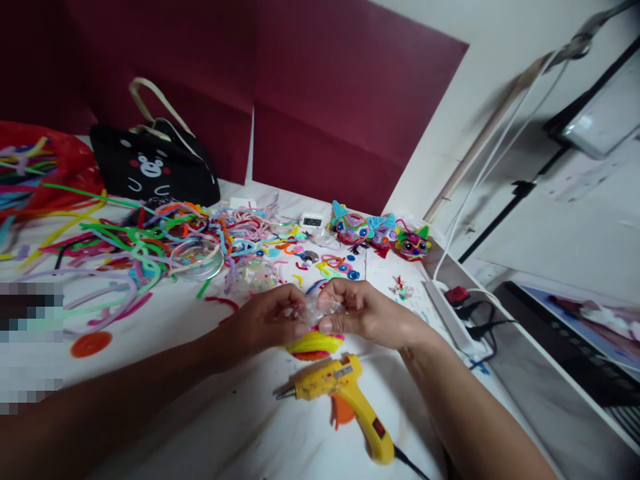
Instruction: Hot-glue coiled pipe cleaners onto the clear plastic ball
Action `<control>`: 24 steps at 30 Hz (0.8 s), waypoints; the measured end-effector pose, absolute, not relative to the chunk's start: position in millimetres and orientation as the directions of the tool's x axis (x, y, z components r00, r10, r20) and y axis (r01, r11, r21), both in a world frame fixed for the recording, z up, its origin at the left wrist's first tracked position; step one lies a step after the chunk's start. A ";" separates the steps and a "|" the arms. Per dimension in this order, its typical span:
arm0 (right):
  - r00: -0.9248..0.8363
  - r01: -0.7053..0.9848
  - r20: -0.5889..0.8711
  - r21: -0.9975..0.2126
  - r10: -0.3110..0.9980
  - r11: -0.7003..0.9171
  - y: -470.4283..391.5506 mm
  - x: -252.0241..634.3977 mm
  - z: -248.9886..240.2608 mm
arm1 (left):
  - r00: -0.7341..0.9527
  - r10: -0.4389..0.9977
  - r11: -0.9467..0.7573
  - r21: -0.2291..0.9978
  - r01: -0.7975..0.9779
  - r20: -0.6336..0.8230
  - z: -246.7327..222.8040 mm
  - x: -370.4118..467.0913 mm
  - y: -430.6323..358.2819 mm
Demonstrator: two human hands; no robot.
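Observation:
Both hands meet near the middle of the white table. My left hand (pixel 277 317) pinches one side of a crinkled clear plastic piece (pixel 316 311). On its other side, the thumb and fingers of my right hand (pixel 357 312) are closed on the same plastic. Just below the fingers lies a yellow, pink and orange fuzzy coiled piece (pixel 315 343), partly covered by the hands. A yellow glue gun (pixel 345 393) rests on its side nearer to me, its metal nozzle pointing left and its cord running off to the lower right.
Tangled colourful pipe cleaners (pixel 150 233) cover the left, with a clear round dish (pixel 197 259) among them. Behind stand a black bag (pixel 155 163) and a red plastic bag (pixel 75 167). Decorated fuzzy figures (pixel 353 227) sit at the back. A power strip (pixel 457 320) lies right.

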State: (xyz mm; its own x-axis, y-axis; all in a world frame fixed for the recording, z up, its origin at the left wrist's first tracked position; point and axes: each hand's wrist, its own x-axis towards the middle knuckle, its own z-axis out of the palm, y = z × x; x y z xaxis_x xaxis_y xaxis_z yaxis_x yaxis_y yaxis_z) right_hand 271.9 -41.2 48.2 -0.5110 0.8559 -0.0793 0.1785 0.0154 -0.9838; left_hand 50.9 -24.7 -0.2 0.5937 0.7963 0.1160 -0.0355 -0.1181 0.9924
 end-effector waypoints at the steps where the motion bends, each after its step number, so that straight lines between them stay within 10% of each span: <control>1: -0.511 0.186 -0.079 -0.982 0.856 0.021 -41.9 270.1 47.2 | 0.605 0.786 -0.155 0.988 -0.001 0.124 -0.2 50.7 -25.1; 24: -0.478 0.152 0.002 -0.985 0.878 0.085 -41.1 278.2 52.5 | 0.524 0.850 -0.018 0.998 -0.065 0.049 5.3 52.2 -25.3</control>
State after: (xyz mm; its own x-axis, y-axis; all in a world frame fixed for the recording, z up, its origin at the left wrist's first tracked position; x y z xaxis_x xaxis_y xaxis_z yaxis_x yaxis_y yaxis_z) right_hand 278.2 -41.1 52.5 -0.4784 0.8782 0.0021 0.1518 0.0851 -0.9847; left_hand 52.2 -25.3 5.3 0.5241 0.8503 0.0493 -0.0654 -0.0175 0.9977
